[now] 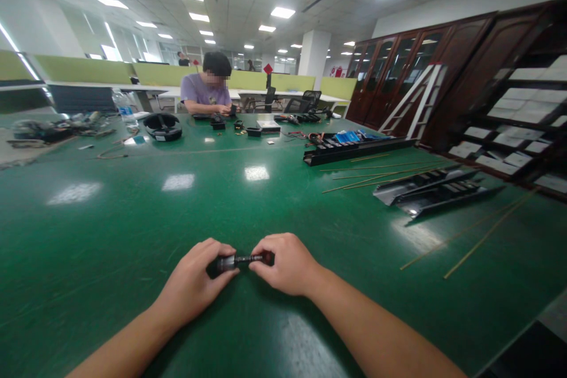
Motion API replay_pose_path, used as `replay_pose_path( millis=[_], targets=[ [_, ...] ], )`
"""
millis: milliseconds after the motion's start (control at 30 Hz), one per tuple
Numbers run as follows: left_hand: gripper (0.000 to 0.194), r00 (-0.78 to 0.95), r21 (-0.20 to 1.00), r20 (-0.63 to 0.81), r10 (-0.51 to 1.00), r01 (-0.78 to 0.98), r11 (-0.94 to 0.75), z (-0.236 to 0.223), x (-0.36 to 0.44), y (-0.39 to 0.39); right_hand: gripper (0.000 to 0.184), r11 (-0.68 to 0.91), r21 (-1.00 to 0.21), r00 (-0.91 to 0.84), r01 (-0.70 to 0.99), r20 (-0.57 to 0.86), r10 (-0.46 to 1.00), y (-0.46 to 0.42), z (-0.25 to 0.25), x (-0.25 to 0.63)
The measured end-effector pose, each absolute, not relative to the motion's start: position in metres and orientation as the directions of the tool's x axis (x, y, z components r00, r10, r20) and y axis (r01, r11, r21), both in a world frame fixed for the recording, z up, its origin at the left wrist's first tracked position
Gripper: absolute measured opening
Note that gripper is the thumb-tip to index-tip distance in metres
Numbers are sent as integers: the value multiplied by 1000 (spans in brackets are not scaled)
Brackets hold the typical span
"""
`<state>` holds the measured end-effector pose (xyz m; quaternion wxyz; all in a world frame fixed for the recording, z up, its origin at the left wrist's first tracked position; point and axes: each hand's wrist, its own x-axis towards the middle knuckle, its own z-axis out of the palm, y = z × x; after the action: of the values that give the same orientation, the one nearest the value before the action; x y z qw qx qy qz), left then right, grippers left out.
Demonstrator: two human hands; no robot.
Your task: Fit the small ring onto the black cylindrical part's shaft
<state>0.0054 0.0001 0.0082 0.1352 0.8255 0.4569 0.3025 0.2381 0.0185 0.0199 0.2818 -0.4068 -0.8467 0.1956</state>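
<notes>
Dark tool held lengthwise, left to right, between the two hands at the near middle of the worktop. Left hand: grip clamped around the thicker end. Right hand: grip clamped on the other end, thumb and fingers pinching; that end is partly covered, its shape unclear. Thin shaft bare between the hands.

Step in hand, as judged: both ends held in line, working on the join or fit; turning or pulling cannot be told from this view. Next move likely calls for a steady left grip and fine right-hand finger control, keeping the shaft straight.

Outward, right: thin rods, then metal channels. Far left: black headset, bottle beyond. Far side: co-worker in a purple top, handling a small dark part.
</notes>
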Motion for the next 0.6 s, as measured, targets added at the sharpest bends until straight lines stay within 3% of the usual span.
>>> replay_pose_path(
  millis=[600],
  targets=[
    [18,387,494,400,831,672,-552,5,3,1,13,589,-566,-512,577,311,800,19,21,238]
  ],
)
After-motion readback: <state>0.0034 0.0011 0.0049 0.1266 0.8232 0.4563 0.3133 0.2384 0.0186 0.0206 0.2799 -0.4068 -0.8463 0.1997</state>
